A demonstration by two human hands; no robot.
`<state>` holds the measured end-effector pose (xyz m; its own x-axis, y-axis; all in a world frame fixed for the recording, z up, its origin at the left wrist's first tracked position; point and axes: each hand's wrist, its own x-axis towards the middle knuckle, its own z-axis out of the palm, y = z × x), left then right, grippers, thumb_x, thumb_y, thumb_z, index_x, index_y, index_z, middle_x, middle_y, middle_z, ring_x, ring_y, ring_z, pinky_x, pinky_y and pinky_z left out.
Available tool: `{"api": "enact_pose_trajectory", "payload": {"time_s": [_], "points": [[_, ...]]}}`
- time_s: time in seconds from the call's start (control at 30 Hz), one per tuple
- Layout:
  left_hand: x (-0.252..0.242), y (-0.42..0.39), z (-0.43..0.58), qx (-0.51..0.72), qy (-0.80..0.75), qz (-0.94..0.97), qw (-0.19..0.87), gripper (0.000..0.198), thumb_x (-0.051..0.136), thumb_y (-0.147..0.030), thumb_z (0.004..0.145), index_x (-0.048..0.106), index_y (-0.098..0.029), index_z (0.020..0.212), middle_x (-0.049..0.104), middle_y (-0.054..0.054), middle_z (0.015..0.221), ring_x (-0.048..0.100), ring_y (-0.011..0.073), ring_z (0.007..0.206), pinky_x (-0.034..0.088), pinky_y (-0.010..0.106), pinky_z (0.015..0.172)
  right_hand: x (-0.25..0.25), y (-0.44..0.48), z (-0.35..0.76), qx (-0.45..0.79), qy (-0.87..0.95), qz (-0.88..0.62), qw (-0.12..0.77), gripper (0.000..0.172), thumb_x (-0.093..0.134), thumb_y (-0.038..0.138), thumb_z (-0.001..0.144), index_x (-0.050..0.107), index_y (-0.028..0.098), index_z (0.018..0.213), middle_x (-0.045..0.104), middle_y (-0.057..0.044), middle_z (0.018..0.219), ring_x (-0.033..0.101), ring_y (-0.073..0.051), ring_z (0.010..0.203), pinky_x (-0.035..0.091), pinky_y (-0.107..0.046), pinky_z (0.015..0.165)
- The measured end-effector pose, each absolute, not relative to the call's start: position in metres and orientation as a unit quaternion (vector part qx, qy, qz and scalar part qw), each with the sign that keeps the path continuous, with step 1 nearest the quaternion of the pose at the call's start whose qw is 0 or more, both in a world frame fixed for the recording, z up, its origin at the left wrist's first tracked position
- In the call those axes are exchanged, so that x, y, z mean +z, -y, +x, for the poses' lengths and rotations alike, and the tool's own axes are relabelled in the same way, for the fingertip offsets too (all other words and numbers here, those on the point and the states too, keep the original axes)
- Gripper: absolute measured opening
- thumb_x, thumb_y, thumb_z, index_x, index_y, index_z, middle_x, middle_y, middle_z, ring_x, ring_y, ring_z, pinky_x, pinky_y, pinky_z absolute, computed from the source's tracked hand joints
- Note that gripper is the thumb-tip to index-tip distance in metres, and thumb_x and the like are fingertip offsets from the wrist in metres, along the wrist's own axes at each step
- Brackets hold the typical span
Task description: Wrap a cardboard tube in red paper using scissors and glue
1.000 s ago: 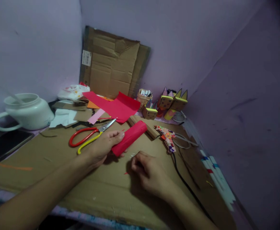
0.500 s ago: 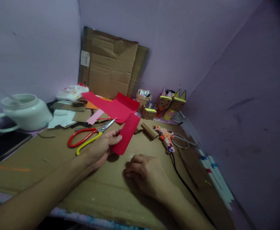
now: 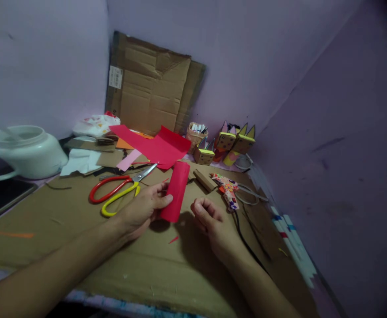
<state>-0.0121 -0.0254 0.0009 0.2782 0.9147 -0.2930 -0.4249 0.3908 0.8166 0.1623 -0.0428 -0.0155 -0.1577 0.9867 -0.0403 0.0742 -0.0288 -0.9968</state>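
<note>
My left hand (image 3: pixel 149 204) is closed around a red paper tube (image 3: pixel 177 192), the thumb lying on its near side. The tube leans over the cardboard mat (image 3: pixel 114 269). To its right, my right hand (image 3: pixel 210 221) is raised with curled fingers, the thumb against the index finger. Whatever it may pinch is hidden or too small to make out. A tiny red scrap (image 3: pixel 173 240) lies on the mat between the hands. Just left of my left hand rest scissors (image 3: pixel 127 187) with one red and one yellow handle, blades apart.
A patterned glue gun (image 3: pixel 227 190) with a black cord lies at the right, near white markers (image 3: pixel 293 243). Behind are red paper (image 3: pixel 160 148), small cardboard figures (image 3: pixel 241 143) and a marker cup (image 3: pixel 196 134). A white mug (image 3: pixel 24 152) and a phone (image 3: pixel 6 196) sit left.
My right hand has lifted off the mat and moved right, uncovering the red scrap. My left hand has turned the red tube more upright and lowered it slightly. The view has shifted a little.
</note>
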Motion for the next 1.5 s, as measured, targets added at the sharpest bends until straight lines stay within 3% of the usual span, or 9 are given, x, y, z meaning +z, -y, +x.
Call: {"api": "enact_pose_trajectory", "payload": {"time_s": [0.17, 0.27, 0.4, 0.6, 0.73, 0.83, 0.9, 1.23, 1.5], "points": [[0.001, 0.024, -0.013, 0.485, -0.415, 0.319, 0.701, 0.043, 0.078, -0.015, 0.058, 0.063, -0.013, 0.098, 0.065, 0.002, 0.081, 0.056, 0.0119, 0.068, 0.044, 0.022, 0.062, -0.012, 0.044, 0.174, 0.339, 0.755, -0.473, 0.302, 0.005, 0.064, 0.019, 0.075, 0.067, 0.019, 0.071, 0.065, -0.001, 0.071, 0.056, -0.014, 0.064, 0.04, -0.025, 0.06], [0.003, 0.021, -0.016, 0.495, -0.413, 0.321, 0.694, 0.043, 0.079, -0.014, 0.055, 0.063, -0.013, 0.095, 0.065, 0.001, 0.076, 0.055, 0.0112, 0.066, 0.044, 0.02, 0.061, -0.014, 0.047, 0.172, 0.286, 0.82, -0.442, 0.224, 0.009, 0.065, 0.016, 0.079, 0.071, 0.022, 0.078, 0.069, -0.002, 0.081, 0.062, -0.015, 0.073, 0.043, -0.025, 0.067], [0.003, 0.02, -0.018, 0.484, -0.421, 0.315, 0.699, 0.041, 0.078, -0.014, 0.056, 0.063, -0.013, 0.094, 0.065, 0.001, 0.081, 0.055, 0.0107, 0.066, 0.043, 0.021, 0.061, -0.017, 0.051, 0.162, 0.235, 0.871, -0.398, 0.168, 0.01, 0.061, 0.019, 0.083, 0.07, 0.022, 0.081, 0.069, -0.002, 0.086, 0.063, -0.016, 0.079, 0.043, -0.025, 0.072], [0.0, 0.021, -0.018, 0.477, -0.424, 0.319, 0.701, 0.04, 0.079, -0.019, 0.057, 0.063, -0.015, 0.094, 0.065, 0.002, 0.085, 0.057, 0.014, 0.074, 0.044, 0.024, 0.066, -0.015, 0.057, 0.157, 0.161, 0.902, -0.392, 0.087, 0.012, 0.052, 0.012, 0.08, 0.062, 0.018, 0.082, 0.063, -0.006, 0.081, 0.057, -0.018, 0.071, 0.039, -0.028, 0.064], [-0.001, 0.021, -0.018, 0.474, -0.419, 0.332, 0.7, 0.047, 0.081, -0.024, 0.055, 0.06, -0.014, 0.097, 0.063, 0.002, 0.082, 0.056, 0.0149, 0.074, 0.045, 0.026, 0.068, -0.016, 0.054, 0.158, 0.327, 0.802, -0.429, 0.257, 0.01, 0.047, 0.022, 0.084, 0.053, 0.02, 0.076, 0.055, -0.001, 0.074, 0.05, -0.015, 0.066, 0.036, -0.025, 0.061], [-0.001, 0.024, -0.014, 0.461, -0.403, 0.344, 0.712, 0.056, 0.081, -0.024, 0.054, 0.057, -0.015, 0.104, 0.063, 0.002, 0.083, 0.057, 0.0157, 0.074, 0.047, 0.027, 0.067, -0.015, 0.049, 0.155, 0.491, 0.596, -0.466, 0.433, 0.025, 0.053, 0.042, 0.082, 0.047, 0.021, 0.071, 0.043, 0.004, 0.063, 0.038, -0.012, 0.055, 0.031, -0.023, 0.053], [-0.002, 0.027, -0.011, 0.448, -0.394, 0.351, 0.722, 0.057, 0.08, -0.023, 0.055, 0.056, -0.015, 0.106, 0.064, 0.003, 0.087, 0.058, 0.0172, 0.078, 0.048, 0.028, 0.068, -0.015, 0.046, 0.152, 0.55, 0.494, -0.47, 0.482, 0.033, 0.061, 0.05, 0.073, 0.047, 0.021, 0.068, 0.039, 0.005, 0.059, 0.032, -0.011, 0.052, 0.026, -0.023, 0.05], [-0.012, 0.034, -0.001, 0.435, -0.394, 0.405, 0.701, 0.053, 0.077, -0.022, 0.06, 0.052, -0.015, 0.107, 0.065, 0.01, 0.104, 0.06, 0.0225, 0.096, 0.05, 0.031, 0.079, -0.021, 0.05, 0.137, 0.601, 0.373, -0.467, 0.531, 0.039, 0.072, 0.051, 0.063, 0.051, 0.019, 0.062, 0.04, 0.006, 0.053, 0.029, -0.009, 0.049, 0.022, -0.022, 0.048], [-0.012, 0.036, 0.005, 0.463, -0.395, 0.448, 0.655, 0.051, 0.075, -0.022, 0.06, 0.052, -0.015, 0.106, 0.066, 0.013, 0.109, 0.061, 0.025, 0.103, 0.049, 0.032, 0.085, -0.018, 0.052, 0.131, 0.602, 0.319, -0.469, 0.562, 0.039, 0.078, 0.048, 0.054, 0.057, 0.016, 0.063, 0.05, 0.006, 0.052, 0.035, -0.006, 0.045, 0.028, -0.019, 0.043]]}}
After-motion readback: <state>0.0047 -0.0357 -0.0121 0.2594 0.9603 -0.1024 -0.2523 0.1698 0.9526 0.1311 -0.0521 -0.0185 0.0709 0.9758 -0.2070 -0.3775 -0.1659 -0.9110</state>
